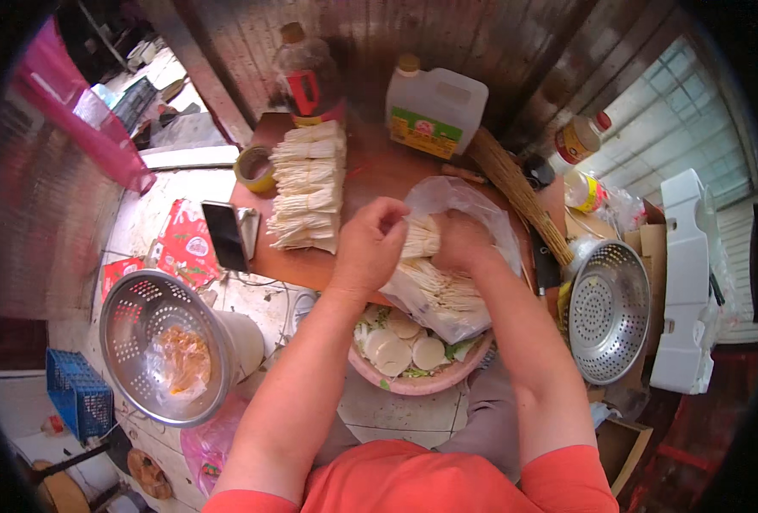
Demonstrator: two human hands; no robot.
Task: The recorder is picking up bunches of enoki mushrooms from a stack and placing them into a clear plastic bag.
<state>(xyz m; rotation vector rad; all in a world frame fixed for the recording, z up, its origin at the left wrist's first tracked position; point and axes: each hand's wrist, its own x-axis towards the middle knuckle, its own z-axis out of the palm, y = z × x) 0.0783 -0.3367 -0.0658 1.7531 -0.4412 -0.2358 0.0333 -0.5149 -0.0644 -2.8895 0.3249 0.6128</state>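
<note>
Bundles of pale enoki mushrooms [306,192] stand in a tight row on the brown table [366,176]. To the right, a clear plastic bag [446,192] lies open with loose enoki [446,288] in it, reaching over the table's front edge. My right hand [465,240] is at the bag's mouth, gripping a short enoki bunch [421,238] from its right side; its fingertips are hidden. My left hand [372,240] is just left of that bunch, fingers curled and thumb bent in. Whether it pinches anything is not visible. Below the bag, a pink basin [411,386] holds white root-end discs and green scraps.
A plastic jug [437,106], a large bottle [308,77] and a straw whisk broom [520,192] are along the table's back. Yellow tape [255,170] and a phone [224,236] are at left. Steel colanders flank me, left [119,353] and right [610,314].
</note>
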